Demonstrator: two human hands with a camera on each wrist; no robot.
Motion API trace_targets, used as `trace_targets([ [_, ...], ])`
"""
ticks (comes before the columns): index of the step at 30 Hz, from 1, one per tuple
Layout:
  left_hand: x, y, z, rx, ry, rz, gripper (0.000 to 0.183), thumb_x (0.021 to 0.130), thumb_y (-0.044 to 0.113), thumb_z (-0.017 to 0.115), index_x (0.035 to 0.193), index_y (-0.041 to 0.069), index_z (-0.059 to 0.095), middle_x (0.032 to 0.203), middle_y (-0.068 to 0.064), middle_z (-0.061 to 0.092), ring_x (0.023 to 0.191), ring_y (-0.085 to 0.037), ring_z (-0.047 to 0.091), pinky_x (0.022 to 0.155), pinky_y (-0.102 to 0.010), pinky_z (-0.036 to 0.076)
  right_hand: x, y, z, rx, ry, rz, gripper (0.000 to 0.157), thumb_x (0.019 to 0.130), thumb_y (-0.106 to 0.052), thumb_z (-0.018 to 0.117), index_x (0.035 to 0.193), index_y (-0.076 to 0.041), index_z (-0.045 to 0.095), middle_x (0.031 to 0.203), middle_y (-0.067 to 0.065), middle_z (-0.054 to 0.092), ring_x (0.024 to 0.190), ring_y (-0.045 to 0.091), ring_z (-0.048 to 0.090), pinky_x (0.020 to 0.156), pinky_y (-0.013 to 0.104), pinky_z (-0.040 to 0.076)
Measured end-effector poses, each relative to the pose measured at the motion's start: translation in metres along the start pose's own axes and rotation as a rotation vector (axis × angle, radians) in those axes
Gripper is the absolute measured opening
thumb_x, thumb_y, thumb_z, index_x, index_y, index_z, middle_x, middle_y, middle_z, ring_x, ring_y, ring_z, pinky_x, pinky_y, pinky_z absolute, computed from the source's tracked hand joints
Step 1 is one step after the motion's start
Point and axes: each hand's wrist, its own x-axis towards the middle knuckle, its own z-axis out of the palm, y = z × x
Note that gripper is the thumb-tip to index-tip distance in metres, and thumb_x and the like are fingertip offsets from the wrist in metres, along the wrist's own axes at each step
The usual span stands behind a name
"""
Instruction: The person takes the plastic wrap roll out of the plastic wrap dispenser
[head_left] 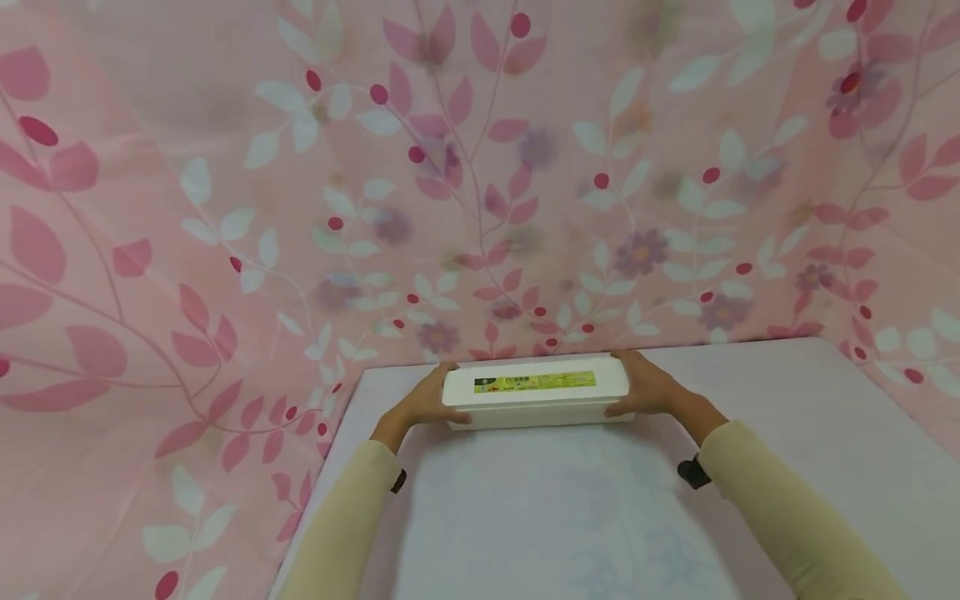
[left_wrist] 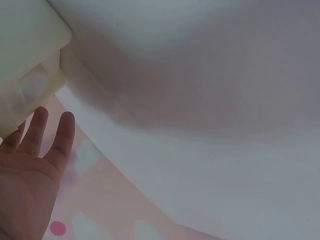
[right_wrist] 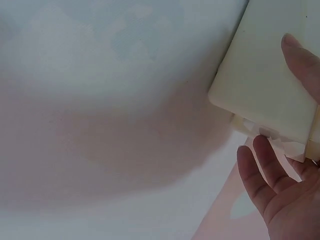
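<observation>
A long white box [head_left: 536, 406] with a yellow-green printed label [head_left: 534, 382] on its top is at the table's back edge, held at both ends. My left hand [head_left: 429, 398] grips the left end, thumb on the front face and the other fingers toward the back. At the opposite end my right hand [head_left: 651, 387] holds on in the same way. In the left wrist view, an opening shows in the box's end [left_wrist: 35, 82] above the fingers. The right wrist view shows the thumb [right_wrist: 299, 60] on the box's face and torn-looking white material at its end.
A pale, faintly patterned cover [head_left: 525, 517] lies over the table. Pink curtains [head_left: 480, 167] with leaves and flowers hang behind the table and along both sides, close to the box. Dark wrist devices [head_left: 693, 472] sit under the sleeves.
</observation>
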Motion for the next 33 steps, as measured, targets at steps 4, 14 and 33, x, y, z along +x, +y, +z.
trace_targets([
  [4, 0.000, 0.002, -0.003, 0.028, 0.004, 0.001, 0.106, 0.058, 0.041, 0.095, 0.144, 0.017, 0.037, 0.132, -0.001, 0.055, 0.114, -0.021, 0.053, 0.103, -0.047, 0.044, -0.002, 0.001, -0.002, -0.032, 0.013, -0.007, 0.117, 0.064, -0.045, 0.092, 0.149, 0.000, 0.026, 0.141, 0.021, 0.043, 0.116, 0.034, 0.048, 0.100, 0.059, 0.042],
  [14, -0.011, 0.012, -0.020, 0.071, 0.041, 0.071, 0.106, 0.057, 0.043, 0.095, 0.144, 0.018, 0.040, 0.133, -0.001, 0.056, 0.113, -0.022, 0.054, 0.103, -0.050, 0.044, -0.009, -0.012, -0.016, -0.071, 0.050, -0.045, 0.109, 0.062, -0.052, 0.090, 0.142, -0.002, 0.036, 0.127, 0.014, 0.054, 0.105, 0.027, 0.054, 0.088, 0.049, 0.049],
  [33, -0.029, 0.030, -0.035, 0.017, 0.001, 0.148, 0.095, 0.060, 0.036, 0.094, 0.135, 0.015, 0.040, 0.120, 0.001, 0.059, 0.104, -0.017, 0.057, 0.093, -0.041, 0.048, -0.024, -0.023, -0.024, 0.059, 0.108, -0.133, 0.100, 0.061, -0.049, 0.092, 0.135, -0.006, 0.040, 0.122, 0.011, 0.053, 0.102, 0.025, 0.053, 0.084, 0.040, 0.048],
])
